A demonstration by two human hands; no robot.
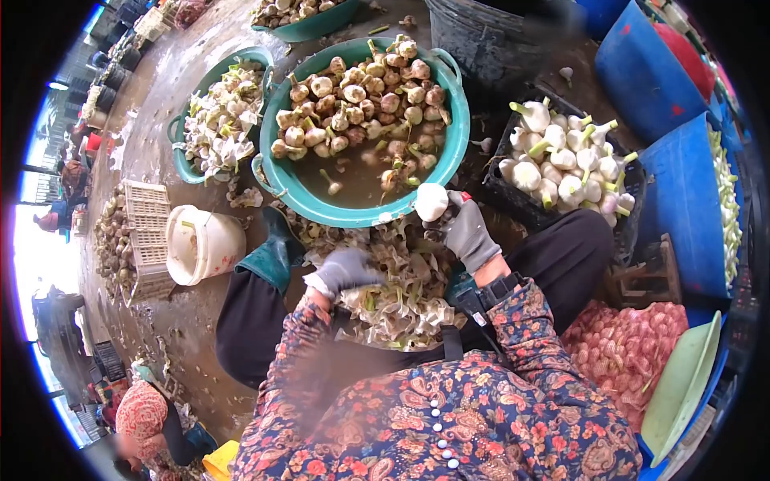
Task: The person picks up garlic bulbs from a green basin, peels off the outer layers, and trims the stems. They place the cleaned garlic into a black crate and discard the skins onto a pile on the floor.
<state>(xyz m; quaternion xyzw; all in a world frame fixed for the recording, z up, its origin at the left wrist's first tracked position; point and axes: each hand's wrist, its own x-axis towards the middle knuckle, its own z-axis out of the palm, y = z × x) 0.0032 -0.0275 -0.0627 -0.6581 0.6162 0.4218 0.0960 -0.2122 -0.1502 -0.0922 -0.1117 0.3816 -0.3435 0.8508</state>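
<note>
A peeled white garlic bulb sits at the fingertips of my gloved right hand, closed on it in front of the tub. My left hand, also in a grey glove, hangs over the heap of garlic skins between my legs. Motion smears its fingers, so I cannot make out what is in them. Ahead stands a round green tub of brown water with many unpeeled garlic bulbs. To the right, a black crate is piled with cleaned white garlic bulbs.
A second green tub at left holds stripped skins. Near it stand a white bucket and a cream plastic crate. Blue containers line the right side, above a red net sack of garlic. Another person sits at lower left.
</note>
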